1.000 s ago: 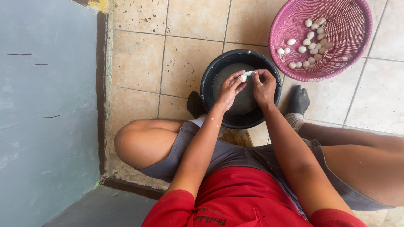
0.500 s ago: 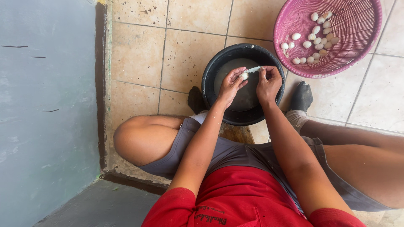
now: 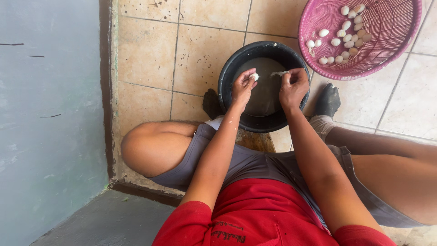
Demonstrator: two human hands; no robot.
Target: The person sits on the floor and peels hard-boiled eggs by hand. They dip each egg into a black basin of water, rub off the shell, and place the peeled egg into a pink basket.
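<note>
While the person sits on the tiled floor point(image 3: 200, 50), seen from the head camera, the left hand point(image 3: 243, 86) pinches a small white peeled egg point(image 3: 255, 77) over the black basin point(image 3: 227, 77). Just apart, the right hand point(image 3: 293, 86) is closed on a shred of white shell point(image 3: 278, 73). Nearby, a pink basket point(image 3: 400, 41) holds more eggs point(image 3: 343, 38).

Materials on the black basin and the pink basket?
Black basin: likely plastic, smooth and dull-glossy, with a thick rolled rim and pale smears. Pink basket: likely moulded plastic, matte, with a fine open mesh wall and a solid rim.
</note>
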